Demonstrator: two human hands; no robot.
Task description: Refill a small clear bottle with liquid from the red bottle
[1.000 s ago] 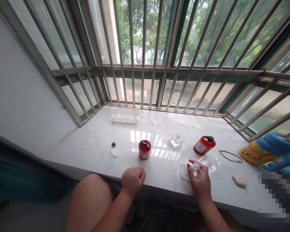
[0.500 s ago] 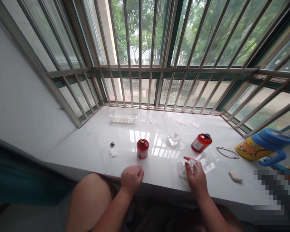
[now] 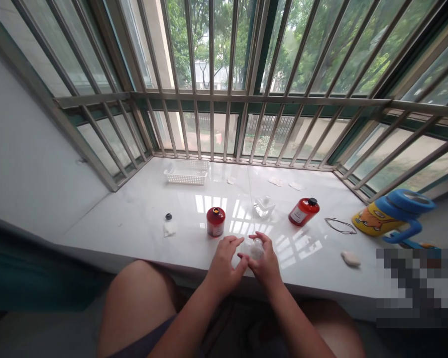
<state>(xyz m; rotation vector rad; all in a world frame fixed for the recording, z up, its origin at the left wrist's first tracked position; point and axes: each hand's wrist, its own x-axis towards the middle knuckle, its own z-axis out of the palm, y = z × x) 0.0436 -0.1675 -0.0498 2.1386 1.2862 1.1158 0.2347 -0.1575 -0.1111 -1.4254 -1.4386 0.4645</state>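
Behind steel window bars [image 3: 211, 59] green trees fill the view, and many small things lie on the white stone bench [image 3: 134, 214] below them. What has just changed is the left hand [image 3: 224, 262]: a moment ago it rested closed at the bench edge, and now it has come across to meet the right hand [image 3: 264, 262], so both hands work at one spot near the front edge. The right hand is curled and grasps a small transparent container [image 3: 257, 249], held just above the bench (I think so, but clear material melts into the bright reflections, so its exact shape is hard to read). The left hand is half open with its fingers stretched toward that container, and I cannot tell if they touch it or stay just beside it. The right hand also covers part of the container, so any lid or opening is hidden. Near the hands stands a red bottle [image 3: 215, 222] with no cap, and farther right a second red bottle [image 3: 303, 211] with a black cap lies tilted. A clear glass dish [image 3: 263, 207] sits between them. The lower right corner is blurred into coarse squares [image 3: 414, 288], so nothing there can be read.
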